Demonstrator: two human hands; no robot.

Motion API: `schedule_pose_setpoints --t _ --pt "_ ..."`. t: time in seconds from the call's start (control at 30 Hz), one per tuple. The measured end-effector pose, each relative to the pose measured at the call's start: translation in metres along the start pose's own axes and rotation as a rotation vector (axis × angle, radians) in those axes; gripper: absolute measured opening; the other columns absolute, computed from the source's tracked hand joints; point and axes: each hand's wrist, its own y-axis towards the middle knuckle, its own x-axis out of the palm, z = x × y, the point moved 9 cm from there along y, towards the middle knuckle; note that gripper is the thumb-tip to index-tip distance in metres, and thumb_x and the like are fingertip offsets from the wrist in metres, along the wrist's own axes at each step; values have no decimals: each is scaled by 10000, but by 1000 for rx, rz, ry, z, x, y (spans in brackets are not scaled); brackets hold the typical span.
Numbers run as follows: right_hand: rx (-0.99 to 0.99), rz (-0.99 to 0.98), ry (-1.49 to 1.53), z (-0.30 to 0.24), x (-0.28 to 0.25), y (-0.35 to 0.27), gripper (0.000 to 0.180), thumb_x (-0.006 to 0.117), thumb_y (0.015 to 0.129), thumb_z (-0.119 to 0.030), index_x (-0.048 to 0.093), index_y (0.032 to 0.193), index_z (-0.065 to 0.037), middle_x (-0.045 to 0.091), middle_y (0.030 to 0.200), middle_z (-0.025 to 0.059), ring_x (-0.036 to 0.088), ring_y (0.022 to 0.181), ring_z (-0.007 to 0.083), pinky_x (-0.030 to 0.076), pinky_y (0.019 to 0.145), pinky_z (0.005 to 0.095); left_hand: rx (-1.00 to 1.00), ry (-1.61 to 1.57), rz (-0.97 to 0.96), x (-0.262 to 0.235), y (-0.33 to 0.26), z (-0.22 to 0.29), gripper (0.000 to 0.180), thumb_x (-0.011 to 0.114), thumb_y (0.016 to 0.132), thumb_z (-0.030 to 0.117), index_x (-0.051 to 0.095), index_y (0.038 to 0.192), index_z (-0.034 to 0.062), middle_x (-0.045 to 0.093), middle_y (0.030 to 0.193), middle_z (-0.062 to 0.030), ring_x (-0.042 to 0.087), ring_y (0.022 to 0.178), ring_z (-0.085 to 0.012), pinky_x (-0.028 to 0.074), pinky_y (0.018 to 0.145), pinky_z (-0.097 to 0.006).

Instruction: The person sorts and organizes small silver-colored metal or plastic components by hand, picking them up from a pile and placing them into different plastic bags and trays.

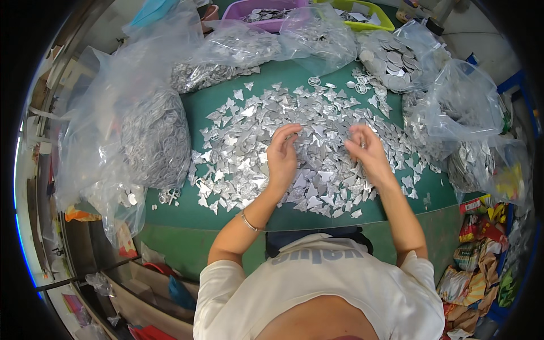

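Note:
A wide heap of small, flat, silver-coloured metal pieces (323,175) with pointed, winged outlines spreads over the green tabletop (198,105). My left hand (283,152) is over the left middle of the heap, its fingers curved and parted from the thumb, and no piece shows in it. Opposite it, my right hand (367,152) hovers over the right part of the heap with bent fingers. Its fingertips are smeared by motion, so whether they hold a piece cannot be made out.
Clear plastic bags of metal parts ring the heap: a big one at left (156,136), one with round discs (394,62) at the back right, others at right. Behind stand a purple basin (232,10) and a lime-green basin (385,22). Colourful packets (467,255) lie at lower right.

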Motion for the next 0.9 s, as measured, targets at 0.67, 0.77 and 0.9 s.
schedule_pose_setpoints --t 0.67,0.77,0.9 --pt "23 193 -133 31 -26 144 168 534 821 -206 568 764 -51 620 823 155 632 688 272 446 432 321 5 25 58 -8 0 -2 305 426 749 -149 585 956 8 519 1043 -85 520 955 -157 406 801 -236" --pt "322 127 616 40 -41 98 157 525 836 -214 528 770 -72 628 810 130 624 676 251 415 409 266 -14 -7 65 -7 -2 -5 309 422 747 -147 591 951 13 519 1034 -84 518 944 -153 403 784 -230" --pt "284 368 317 79 -125 85 182 532 834 -238 553 792 -62 622 832 162 626 733 321 457 476 308 -49 -39 31 -1 -1 -5 281 422 784 -139 585 969 -3 511 1055 -85 511 995 -150 393 851 -235"
